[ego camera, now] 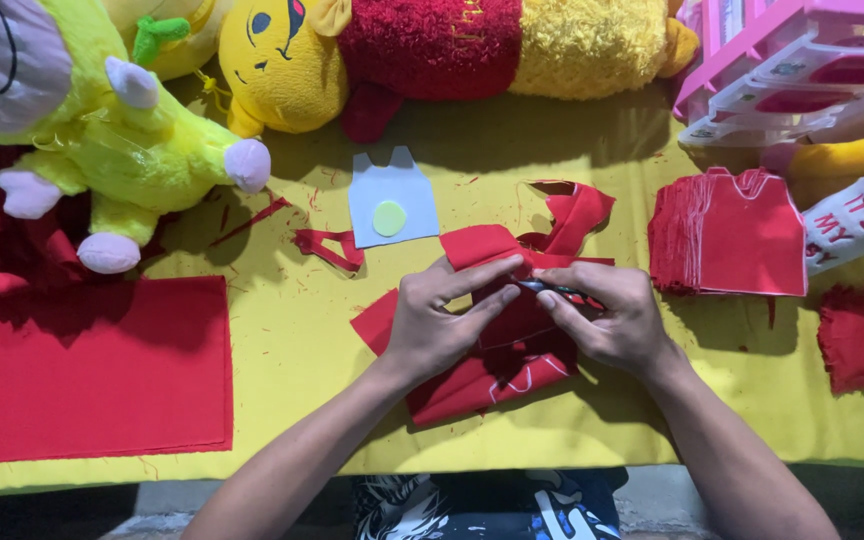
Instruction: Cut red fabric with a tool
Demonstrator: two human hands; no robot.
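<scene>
Single head-worn view, looking steeply down, close over yellow table; near table edge probably at frame bottom.

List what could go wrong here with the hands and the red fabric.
1. The right hand holds a thin dark tool, blurred, close to the left hand fingertips; a slip might nick them.
2. The folded red fabric lies in layers; they might shift, spoiling the shape.
3. The stack of cut red pieces sits near the right forearm, which might knock it.

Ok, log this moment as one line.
left hand: pinching folded red felt piece | right hand: holding small dark tool on it | yellow table
</scene>
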